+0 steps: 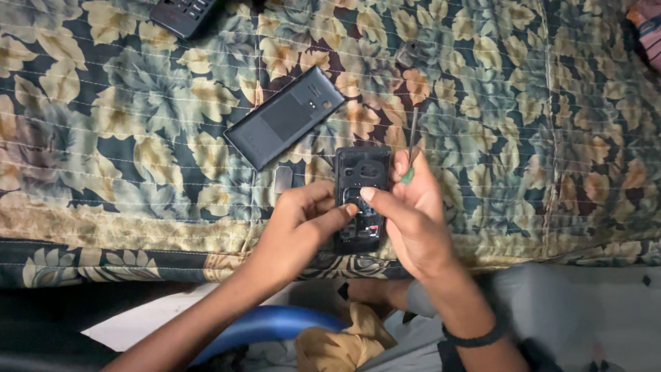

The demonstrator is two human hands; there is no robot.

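while held, phone (359, 180) between hands (358, 220)

Both hands (303, 220) (406, 213) on an opened phone (359, 180) (screwdriver (411, 148) in the right grip), over floral quilt (124, 138).

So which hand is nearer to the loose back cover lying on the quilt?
Left. The left hand lies just below the back cover, on the opened phone. The right hand sits farther right, beyond that phone.

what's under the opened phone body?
The floral quilt lies under the opened phone body. Left hand and right hand cover its lower half, hiding what is there.
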